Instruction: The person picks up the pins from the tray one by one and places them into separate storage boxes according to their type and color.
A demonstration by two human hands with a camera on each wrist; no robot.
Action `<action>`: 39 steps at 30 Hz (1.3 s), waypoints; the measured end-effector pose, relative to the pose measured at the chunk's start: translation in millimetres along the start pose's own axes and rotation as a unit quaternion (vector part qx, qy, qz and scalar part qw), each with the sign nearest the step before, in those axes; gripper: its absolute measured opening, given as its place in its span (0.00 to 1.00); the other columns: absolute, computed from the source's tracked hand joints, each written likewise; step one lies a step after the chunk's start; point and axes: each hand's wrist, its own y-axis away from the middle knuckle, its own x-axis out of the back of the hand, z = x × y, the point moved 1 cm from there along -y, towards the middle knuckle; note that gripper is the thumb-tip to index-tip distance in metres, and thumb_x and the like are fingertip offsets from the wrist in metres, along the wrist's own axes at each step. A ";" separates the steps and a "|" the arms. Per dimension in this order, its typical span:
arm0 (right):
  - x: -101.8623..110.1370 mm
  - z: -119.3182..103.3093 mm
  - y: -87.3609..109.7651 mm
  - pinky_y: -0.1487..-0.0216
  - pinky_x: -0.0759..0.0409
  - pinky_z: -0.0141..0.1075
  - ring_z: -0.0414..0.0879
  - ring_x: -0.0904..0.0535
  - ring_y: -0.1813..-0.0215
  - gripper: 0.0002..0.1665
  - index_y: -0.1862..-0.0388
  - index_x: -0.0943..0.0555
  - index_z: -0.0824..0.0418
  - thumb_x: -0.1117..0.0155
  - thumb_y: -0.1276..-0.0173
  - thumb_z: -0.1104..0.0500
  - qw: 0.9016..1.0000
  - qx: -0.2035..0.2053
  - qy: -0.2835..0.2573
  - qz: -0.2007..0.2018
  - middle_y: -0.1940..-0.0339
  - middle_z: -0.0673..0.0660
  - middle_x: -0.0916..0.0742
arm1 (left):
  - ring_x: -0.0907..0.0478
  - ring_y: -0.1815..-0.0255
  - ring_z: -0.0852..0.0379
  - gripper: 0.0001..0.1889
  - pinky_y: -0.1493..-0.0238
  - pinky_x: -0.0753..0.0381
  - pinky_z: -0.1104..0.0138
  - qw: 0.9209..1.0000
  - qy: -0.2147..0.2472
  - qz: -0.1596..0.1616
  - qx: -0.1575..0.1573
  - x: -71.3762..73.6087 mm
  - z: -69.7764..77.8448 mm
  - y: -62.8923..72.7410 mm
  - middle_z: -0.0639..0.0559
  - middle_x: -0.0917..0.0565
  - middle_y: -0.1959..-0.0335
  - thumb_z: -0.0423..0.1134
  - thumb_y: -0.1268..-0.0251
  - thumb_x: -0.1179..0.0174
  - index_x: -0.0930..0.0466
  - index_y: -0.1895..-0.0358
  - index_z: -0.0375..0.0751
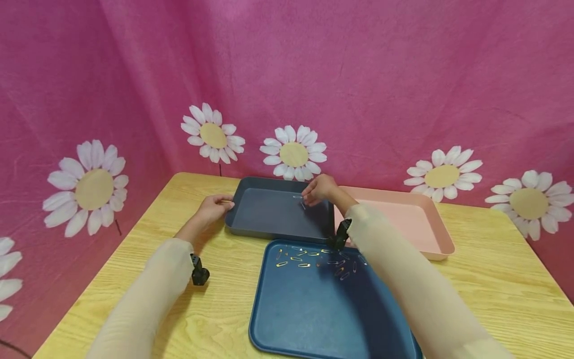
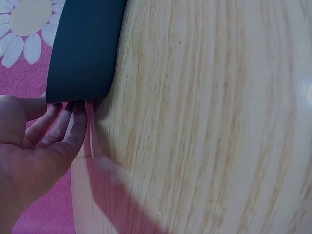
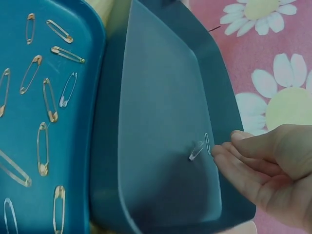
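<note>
My left hand (image 1: 213, 209) grips the left end of a dark grey rectangular tray (image 1: 269, 219), its thumb at the rim and its fingers against the outer wall in the left wrist view. Over the right part of this tray is my right hand (image 1: 319, 190); nothing shows between its loosely extended fingers (image 3: 239, 168). Just off the fingertips are two silver safety pins (image 3: 196, 151), one of them slightly blurred. Gold and silver safety pins (image 1: 304, 265) lie scattered along the far part of a blue tray (image 1: 305, 314) nearer to me.
A pink tray (image 1: 410, 219) stands right of the grey one, partly behind my right forearm. All three trays are on a light wooden table (image 1: 215, 309). A pink curtain with daisies (image 1: 358, 89) hangs behind and to the left.
</note>
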 end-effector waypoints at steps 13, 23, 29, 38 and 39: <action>16.2 25.3 43.2 0.55 0.15 0.41 0.52 0.12 0.61 0.13 0.54 0.17 0.73 0.35 0.37 0.67 0.997 0.074 0.038 0.003 0.59 0.68 0.12 | 0.24 0.60 0.63 0.21 0.62 0.25 0.77 1.000 -0.003 0.010 -0.009 -4.1 0.5 0.2 0.34 0.23 0.43 0.37 0.28 0.49 0.30 0.36 0.31; 14.2 48.9 100.0 0.65 0.17 0.33 0.45 0.17 0.68 0.10 0.60 0.14 0.70 0.32 0.39 0.67 0.986 0.157 0.062 0.009 0.64 0.64 0.11 | 0.22 0.54 0.58 0.21 0.62 0.25 0.77 1.000 -0.009 0.018 -0.010 -3.4 2.5 3.2 0.31 0.24 0.40 0.36 0.28 0.49 0.29 0.36 0.31; 9.0 64.5 129.5 0.67 0.20 0.30 0.42 0.21 0.68 0.07 0.63 0.13 0.66 0.32 0.40 0.66 0.977 0.188 0.095 0.026 0.66 0.60 0.10 | 0.24 0.59 0.63 0.21 0.63 0.26 0.78 1.000 -0.011 0.016 -0.004 -3.0 3.0 3.0 0.34 0.23 0.42 0.37 0.28 0.48 0.29 0.36 0.32; 0.6 88.3 154.4 0.68 0.20 0.27 0.39 0.20 0.71 0.07 0.64 0.13 0.67 0.31 0.42 0.66 0.977 0.197 0.086 0.001 0.66 0.60 0.10 | 0.23 0.59 0.63 0.21 0.61 0.24 0.78 1.000 -0.013 0.012 -0.012 -2.3 1.4 2.3 0.32 0.23 0.41 0.36 0.28 0.48 0.29 0.36 0.31; -0.4 91.4 156.0 0.68 0.20 0.27 0.39 0.20 0.71 0.07 0.64 0.13 0.67 0.31 0.42 0.67 0.977 0.197 0.086 -0.003 0.66 0.60 0.10 | 0.23 0.57 0.62 0.21 0.60 0.24 0.77 1.000 -0.011 0.011 -0.010 -2.3 1.4 2.2 0.32 0.24 0.40 0.36 0.28 0.48 0.29 0.36 0.32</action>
